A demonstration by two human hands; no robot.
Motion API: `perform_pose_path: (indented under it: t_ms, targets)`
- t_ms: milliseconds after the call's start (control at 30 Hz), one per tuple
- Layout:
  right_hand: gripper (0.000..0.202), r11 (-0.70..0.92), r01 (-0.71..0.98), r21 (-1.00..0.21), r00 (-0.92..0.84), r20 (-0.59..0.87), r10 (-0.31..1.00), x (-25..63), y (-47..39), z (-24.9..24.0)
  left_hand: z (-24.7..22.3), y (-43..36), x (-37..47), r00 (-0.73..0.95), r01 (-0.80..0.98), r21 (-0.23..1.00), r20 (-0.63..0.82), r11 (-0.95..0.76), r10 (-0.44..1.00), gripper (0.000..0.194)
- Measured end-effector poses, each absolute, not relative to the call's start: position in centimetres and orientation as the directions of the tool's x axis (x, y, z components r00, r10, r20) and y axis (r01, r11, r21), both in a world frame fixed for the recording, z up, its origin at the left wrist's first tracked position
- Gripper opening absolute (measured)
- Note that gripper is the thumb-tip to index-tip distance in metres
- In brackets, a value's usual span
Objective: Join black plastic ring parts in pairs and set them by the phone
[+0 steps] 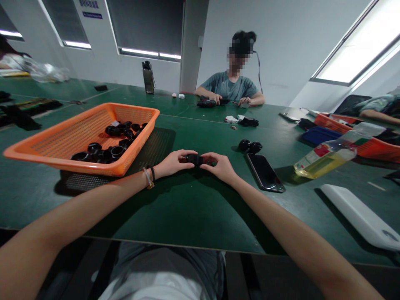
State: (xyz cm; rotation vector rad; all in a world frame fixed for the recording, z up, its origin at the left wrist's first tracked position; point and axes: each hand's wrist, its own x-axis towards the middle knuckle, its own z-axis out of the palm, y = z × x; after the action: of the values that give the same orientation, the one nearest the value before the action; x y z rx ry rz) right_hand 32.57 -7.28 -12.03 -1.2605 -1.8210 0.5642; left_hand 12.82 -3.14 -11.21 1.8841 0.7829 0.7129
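Between my two hands is a small black plastic part [195, 159], held just above the green table [187, 208]. My left hand [176, 161] pinches its left end with thumb and fingers. From the other side, my right hand [218, 165] grips the right end. The fingers cover much of the part, so its exact shape cannot be made out. To the left stands an orange plastic basket [123, 166] with several black ring-shaped parts [117, 152] inside. A pair of round glossy black parts [250, 146] lies beyond my right hand.
Right of my right hand lie a phone [265, 173], a tilted clear bottle of yellow liquid [328, 156] and a white oblong device [359, 214]. Another orange basket [375, 146] stands farther right. A dark bottle [148, 78] stands at the back; a person [233, 85] works across the table.
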Motion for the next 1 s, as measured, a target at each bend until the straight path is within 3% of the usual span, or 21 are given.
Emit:
perform_pose_path:
  t_ms: [1000]
  targets:
    - [0.027, 0.415, 0.554, -0.722, -0.183, 0.381, 0.906, 32.84, -7.43, -11.82, -11.16, -3.17, 12.77, 0.628, 0.228, 0.899, 0.157, -0.373, 0.762, 0.048]
